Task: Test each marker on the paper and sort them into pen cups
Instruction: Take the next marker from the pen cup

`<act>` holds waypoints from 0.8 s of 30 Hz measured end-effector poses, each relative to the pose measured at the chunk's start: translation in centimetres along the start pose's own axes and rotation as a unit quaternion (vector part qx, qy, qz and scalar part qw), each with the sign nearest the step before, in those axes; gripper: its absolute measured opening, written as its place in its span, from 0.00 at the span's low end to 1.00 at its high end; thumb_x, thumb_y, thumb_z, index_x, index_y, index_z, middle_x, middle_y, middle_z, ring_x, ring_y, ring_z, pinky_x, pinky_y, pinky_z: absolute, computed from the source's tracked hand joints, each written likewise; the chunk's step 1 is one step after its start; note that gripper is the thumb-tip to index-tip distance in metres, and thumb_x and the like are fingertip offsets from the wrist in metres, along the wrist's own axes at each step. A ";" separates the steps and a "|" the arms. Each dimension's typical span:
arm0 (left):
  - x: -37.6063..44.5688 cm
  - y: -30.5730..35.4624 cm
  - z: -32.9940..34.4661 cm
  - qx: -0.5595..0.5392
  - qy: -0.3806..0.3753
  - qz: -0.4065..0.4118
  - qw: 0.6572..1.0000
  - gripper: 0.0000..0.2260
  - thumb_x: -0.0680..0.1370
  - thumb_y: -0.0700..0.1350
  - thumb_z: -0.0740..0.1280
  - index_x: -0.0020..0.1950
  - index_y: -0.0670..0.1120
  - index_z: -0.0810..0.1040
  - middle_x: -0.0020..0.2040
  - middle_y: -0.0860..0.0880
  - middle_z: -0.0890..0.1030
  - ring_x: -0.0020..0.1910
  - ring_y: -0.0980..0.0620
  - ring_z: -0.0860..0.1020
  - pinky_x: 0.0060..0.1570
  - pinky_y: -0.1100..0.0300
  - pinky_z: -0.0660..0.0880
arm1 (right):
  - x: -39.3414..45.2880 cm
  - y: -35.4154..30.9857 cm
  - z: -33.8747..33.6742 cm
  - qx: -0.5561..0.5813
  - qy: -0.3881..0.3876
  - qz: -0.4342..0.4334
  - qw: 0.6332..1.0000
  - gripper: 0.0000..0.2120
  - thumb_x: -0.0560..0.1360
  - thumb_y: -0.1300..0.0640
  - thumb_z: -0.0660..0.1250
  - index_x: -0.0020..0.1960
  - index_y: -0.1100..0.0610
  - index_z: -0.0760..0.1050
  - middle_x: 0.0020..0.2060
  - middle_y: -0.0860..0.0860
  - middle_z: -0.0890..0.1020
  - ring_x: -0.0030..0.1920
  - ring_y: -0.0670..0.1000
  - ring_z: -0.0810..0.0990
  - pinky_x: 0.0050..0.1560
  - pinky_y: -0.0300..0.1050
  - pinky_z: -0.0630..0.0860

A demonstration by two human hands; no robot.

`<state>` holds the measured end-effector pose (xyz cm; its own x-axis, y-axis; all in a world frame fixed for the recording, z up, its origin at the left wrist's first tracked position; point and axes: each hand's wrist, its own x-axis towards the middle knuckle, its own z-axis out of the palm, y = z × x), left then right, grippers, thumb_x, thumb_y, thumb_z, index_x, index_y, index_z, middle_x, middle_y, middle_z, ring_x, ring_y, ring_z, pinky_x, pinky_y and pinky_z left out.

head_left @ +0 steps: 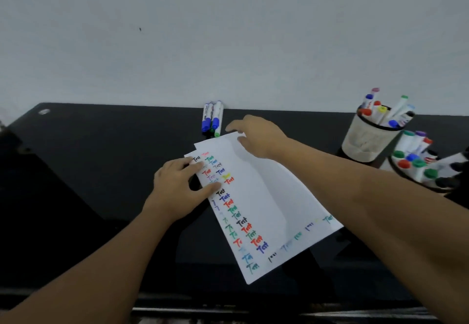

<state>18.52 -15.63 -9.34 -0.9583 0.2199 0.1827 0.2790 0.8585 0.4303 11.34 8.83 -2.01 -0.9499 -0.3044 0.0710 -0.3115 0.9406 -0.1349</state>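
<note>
White paper sheets (266, 196) lie slanted on the black table, with rows of coloured "Test" marks down the left side. My left hand (177, 186) presses flat on their left edge, fingers straight. My right hand (256, 135) hovers over the top corner of the sheets with loosely spread fingers and holds nothing. A small cluster of loose markers (212, 119) with blue and green caps lies against the wall just beyond the paper, left of my right hand. Two pen cups full of markers stand at the right: a far cup (365, 138) and a near cup (416, 174).
The black table (88, 158) runs along a pale wall (228, 31). A small round fitting (44, 111) sits at its far left corner. The table's front edge crosses the bottom of the view.
</note>
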 end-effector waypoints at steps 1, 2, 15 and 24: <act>0.1 -0.1 0.1 -0.004 0.005 0.001 1.000 0.44 0.67 0.81 0.55 0.73 0.56 0.74 0.75 0.54 0.69 0.75 0.52 0.62 0.75 0.45 0.57 | 1.2 -0.2 0.4 -0.012 0.013 -0.005 1.000 0.21 0.84 0.57 0.60 0.74 0.41 0.70 0.60 0.52 0.76 0.55 0.54 0.78 0.54 0.51 0.75; 0.1 -0.3 0.2 -0.008 0.009 0.001 1.000 0.43 0.67 0.81 0.56 0.73 0.57 0.75 0.74 0.54 0.70 0.75 0.52 0.62 0.75 0.45 0.57 | 2.2 -0.4 0.7 -0.028 0.027 -0.011 0.999 0.23 0.84 0.59 0.59 0.75 0.41 0.70 0.59 0.52 0.76 0.54 0.54 0.78 0.52 0.49 0.73; 0.5 -1.1 0.8 -0.013 0.030 0.002 0.999 0.32 0.74 0.72 0.65 0.73 0.58 0.74 0.72 0.57 0.70 0.73 0.56 0.61 0.74 0.50 0.55 | 9.3 -1.6 3.4 -0.185 0.058 -0.142 0.971 0.20 0.78 0.66 0.64 0.67 0.50 0.76 0.61 0.54 0.75 0.43 0.58 0.75 0.41 0.49 0.68; 0.3 -1.1 0.5 -0.011 0.022 -0.008 1.000 0.32 0.74 0.72 0.64 0.73 0.58 0.74 0.73 0.57 0.69 0.74 0.55 0.60 0.75 0.49 0.54 | 9.3 -0.4 4.1 -0.202 0.123 -0.200 0.951 0.10 0.79 0.61 0.68 0.60 0.58 0.79 0.60 0.58 0.80 0.52 0.60 0.79 0.55 0.53 0.70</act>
<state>17.86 -16.27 -10.23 -0.9592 0.1850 0.2137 0.2651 0.8512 0.4530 2.54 4.98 -5.33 -0.7068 -0.6527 0.2728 -0.5642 0.7527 0.3393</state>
